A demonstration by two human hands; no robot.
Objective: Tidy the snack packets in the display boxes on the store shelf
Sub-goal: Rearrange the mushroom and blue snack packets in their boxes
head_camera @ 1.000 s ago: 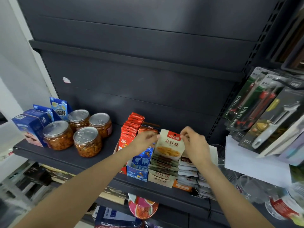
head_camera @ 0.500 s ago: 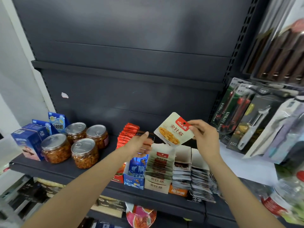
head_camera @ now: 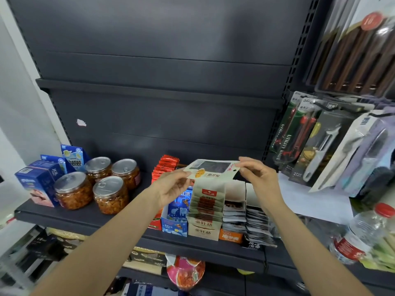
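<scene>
We are holding one snack packet flat between our left hand and right hand, fingertips pinching its opposite edges, just above the beige display box. It is looking light, thin and floppy; gripping the edges seems safest.

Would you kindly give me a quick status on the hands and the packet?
Left hand and right hand pinch beige packet at its ends. Packet lifted flat above beige display box. Nothing in the way.
</scene>
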